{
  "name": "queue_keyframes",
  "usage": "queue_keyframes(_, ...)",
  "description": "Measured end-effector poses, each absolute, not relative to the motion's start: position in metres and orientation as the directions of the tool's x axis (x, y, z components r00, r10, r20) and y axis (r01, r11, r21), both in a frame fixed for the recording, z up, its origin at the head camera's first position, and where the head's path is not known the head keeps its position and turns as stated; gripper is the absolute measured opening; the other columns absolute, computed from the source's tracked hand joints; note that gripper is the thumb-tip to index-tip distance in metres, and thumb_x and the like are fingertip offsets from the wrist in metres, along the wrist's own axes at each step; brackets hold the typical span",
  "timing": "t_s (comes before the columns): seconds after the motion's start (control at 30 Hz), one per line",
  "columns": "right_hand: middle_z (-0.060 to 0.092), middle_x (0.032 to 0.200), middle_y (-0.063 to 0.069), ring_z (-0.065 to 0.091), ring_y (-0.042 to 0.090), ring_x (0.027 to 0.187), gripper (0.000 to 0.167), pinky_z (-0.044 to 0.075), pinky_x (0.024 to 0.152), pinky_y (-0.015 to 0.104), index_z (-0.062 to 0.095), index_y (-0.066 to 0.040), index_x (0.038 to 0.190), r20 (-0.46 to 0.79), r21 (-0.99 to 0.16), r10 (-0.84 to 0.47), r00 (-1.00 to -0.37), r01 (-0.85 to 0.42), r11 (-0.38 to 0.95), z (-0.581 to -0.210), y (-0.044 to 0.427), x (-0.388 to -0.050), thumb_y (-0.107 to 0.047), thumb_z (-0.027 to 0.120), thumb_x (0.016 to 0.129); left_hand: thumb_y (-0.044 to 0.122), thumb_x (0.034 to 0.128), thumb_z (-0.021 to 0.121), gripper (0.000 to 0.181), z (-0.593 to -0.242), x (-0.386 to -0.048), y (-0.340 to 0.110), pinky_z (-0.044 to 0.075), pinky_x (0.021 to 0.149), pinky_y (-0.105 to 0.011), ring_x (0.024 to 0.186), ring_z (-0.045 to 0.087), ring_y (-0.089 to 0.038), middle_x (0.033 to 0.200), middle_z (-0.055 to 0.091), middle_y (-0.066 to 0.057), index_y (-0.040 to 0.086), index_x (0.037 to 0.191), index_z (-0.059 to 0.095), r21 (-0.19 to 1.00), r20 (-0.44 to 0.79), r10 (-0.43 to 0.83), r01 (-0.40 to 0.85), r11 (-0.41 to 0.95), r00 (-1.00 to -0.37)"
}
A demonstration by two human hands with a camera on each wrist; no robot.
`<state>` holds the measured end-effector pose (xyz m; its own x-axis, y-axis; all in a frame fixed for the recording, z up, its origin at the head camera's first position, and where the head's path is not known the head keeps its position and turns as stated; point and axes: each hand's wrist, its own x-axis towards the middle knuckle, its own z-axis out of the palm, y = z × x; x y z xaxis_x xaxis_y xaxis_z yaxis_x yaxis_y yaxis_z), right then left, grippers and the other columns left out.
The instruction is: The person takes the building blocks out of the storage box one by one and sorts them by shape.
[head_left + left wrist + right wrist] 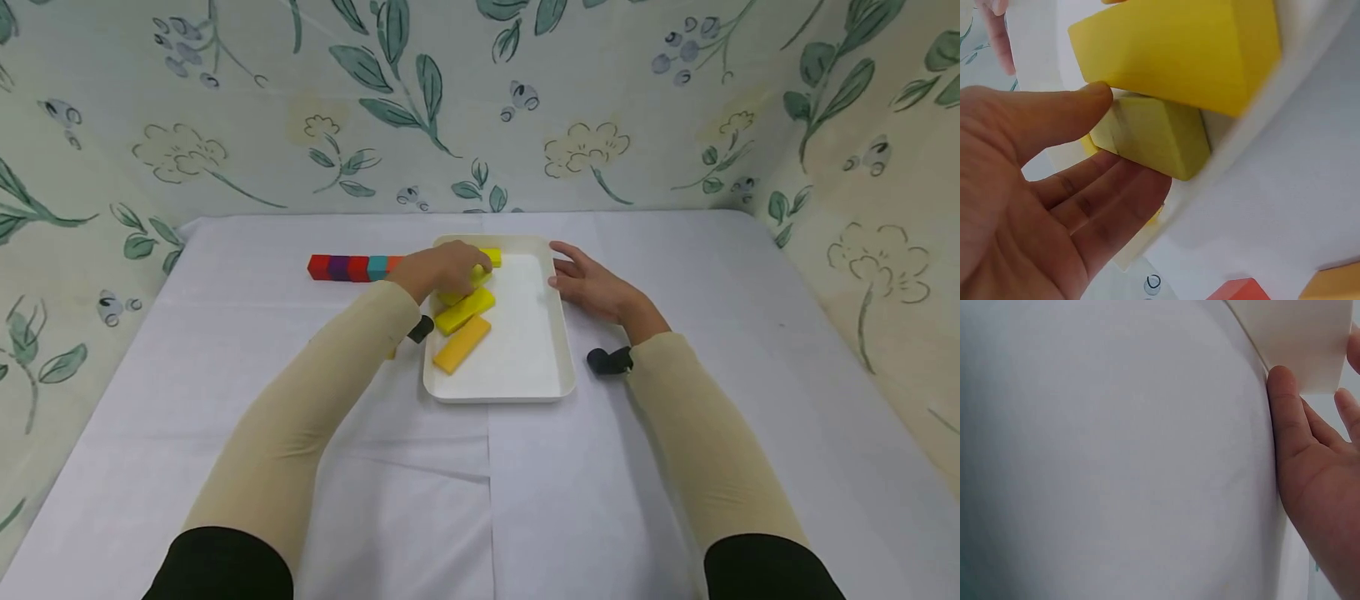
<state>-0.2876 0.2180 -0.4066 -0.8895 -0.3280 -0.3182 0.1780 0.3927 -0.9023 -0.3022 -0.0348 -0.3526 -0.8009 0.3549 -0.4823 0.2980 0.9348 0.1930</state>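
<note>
A white rectangular tray lies on the table with several yellow blocks along its left side. My left hand reaches over the left rim and pinches a greenish-yellow block between thumb and fingers, inside the tray. Close beside that block lies a brighter yellow block. Nearer to me are another yellow block and an orange-yellow block, both slanted; one more yellow block shows at the far end. My right hand touches the tray's right edge, thumb and fingers spread along its wall.
Left of the tray, a row of red, purple and teal blocks sits on the white cloth, its right end hidden by my left hand. A bit of orange peeks out beside the left sleeve. Patterned fabric hangs behind the table.
</note>
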Motion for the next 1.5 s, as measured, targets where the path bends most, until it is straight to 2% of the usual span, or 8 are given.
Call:
queue_keyframes(0.07, 0.015, 0.168, 0.003, 0.025, 0.027, 0.153, 0.079, 0.025, 0.124, 0.050, 0.008, -0.036, 0.158, -0.308, -0.902, -0.326, -0.894, 0.166, 0.397, -0.412, 0.218, -0.291, -0.025, 0.059, 0.099, 0.012, 0.0972, 0.059, 0.061, -0.352, -0.301, -0.035, 0.055, 0.098, -0.031, 0.123, 0.043, -0.024, 0.158, 0.036, -0.004, 0.035, 0.151, 0.041, 0.188, -0.488, 0.336, 0.279, 0.942, -0.806)
queue_keyframes(0.2, 0.017, 0.168, 0.003, 0.027, 0.026, 0.153, 0.078, 0.026, 0.124, 0.049, 0.009, -0.036, 0.158, -0.299, -0.904, -0.331, -0.895, 0.155, 0.398, -0.414, 0.215, -0.292, -0.025, 0.059, 0.099, 0.006, 0.0966, 0.056, 0.068, -0.348, -0.298, -0.035, 0.054, 0.092, -0.029, 0.125, 0.041, -0.024, 0.160, 0.033, -0.003, 0.038, 0.153, 0.036, 0.152, -0.512, 0.308, 0.269, 0.951, -0.802)
queue_keyframes(0.43, 0.017, 0.168, 0.003, 0.027, 0.026, 0.153, 0.078, 0.027, 0.124, 0.048, 0.008, -0.036, 0.158, -0.304, -0.904, -0.329, -0.894, 0.161, 0.396, -0.414, 0.211, -0.293, -0.024, 0.058, 0.100, 0.015, 0.0919, 0.068, 0.069, -0.347, -0.295, -0.039, 0.053, 0.103, -0.036, 0.123, 0.043, -0.025, 0.155, 0.037, -0.005, 0.032, 0.152, 0.039, 0.171, -0.514, 0.311, 0.260, 0.950, -0.799)
queue_keyframes(0.6, 0.017, 0.168, 0.002, 0.028, 0.026, 0.152, 0.077, 0.028, 0.123, 0.048, 0.009, -0.037, 0.158, -0.314, -0.897, -0.330, -0.890, 0.164, 0.410, -0.411, 0.206, -0.291, -0.025, 0.058, 0.099, 0.006, 0.0909, 0.066, 0.072, -0.350, -0.295, -0.043, 0.056, 0.093, -0.032, 0.126, 0.041, -0.026, 0.159, 0.033, -0.005, 0.031, 0.152, 0.038, 0.198, -0.496, 0.344, 0.282, 0.939, -0.797)
queue_keyframes(0.73, 0.018, 0.168, 0.002, 0.028, 0.026, 0.152, 0.077, 0.028, 0.123, 0.048, 0.009, -0.037, 0.158, -0.318, -0.901, -0.339, -0.885, 0.170, 0.400, -0.412, 0.205, -0.291, -0.024, 0.057, 0.100, 0.004, 0.0904, 0.061, 0.072, -0.347, -0.296, -0.049, 0.057, 0.084, -0.030, 0.125, 0.044, -0.026, 0.158, 0.036, -0.005, 0.032, 0.152, 0.038, 0.230, -0.460, 0.404, 0.333, 0.914, -0.791)
queue_keyframes(1.0, 0.016, 0.168, 0.002, 0.027, 0.025, 0.153, 0.077, 0.028, 0.124, 0.047, 0.008, -0.037, 0.158, -0.318, -0.899, -0.328, -0.890, 0.174, 0.401, -0.412, 0.208, -0.290, -0.024, 0.057, 0.100, 0.006, 0.0885, 0.059, 0.071, -0.316, -0.275, -0.060, 0.054, 0.098, -0.038, 0.122, 0.045, -0.026, 0.150, 0.044, -0.006, 0.032, 0.151, 0.039, 0.350, -0.353, 0.533, 0.420, 0.837, -0.769)
queue_keyframes(1.2, 0.012, 0.169, 0.002, 0.023, 0.025, 0.154, 0.079, 0.025, 0.125, 0.048, 0.005, -0.038, 0.158, -0.341, -0.891, -0.315, -0.885, 0.198, 0.409, -0.410, 0.213, -0.289, -0.023, 0.056, 0.100, 0.010, 0.0874, 0.065, 0.065, -0.304, -0.249, -0.082, 0.058, 0.090, -0.037, 0.116, 0.053, -0.027, 0.138, 0.053, -0.006, 0.029, 0.147, 0.046, 0.396, -0.251, 0.609, 0.494, 0.774, -0.752)
queue_keyframes(1.5, 0.008, 0.169, 0.007, 0.018, 0.029, 0.156, 0.080, 0.022, 0.125, 0.049, 0.001, -0.030, 0.160, -0.372, -0.873, -0.319, -0.872, 0.212, 0.439, -0.388, 0.210, -0.276, -0.020, 0.054, 0.101, 0.010, 0.0870, 0.067, 0.062, -0.306, -0.226, -0.119, 0.060, 0.088, -0.037, 0.118, 0.057, -0.026, 0.134, 0.056, -0.005, 0.028, 0.144, 0.051, 0.442, -0.230, 0.592, 0.460, 0.771, -0.772)
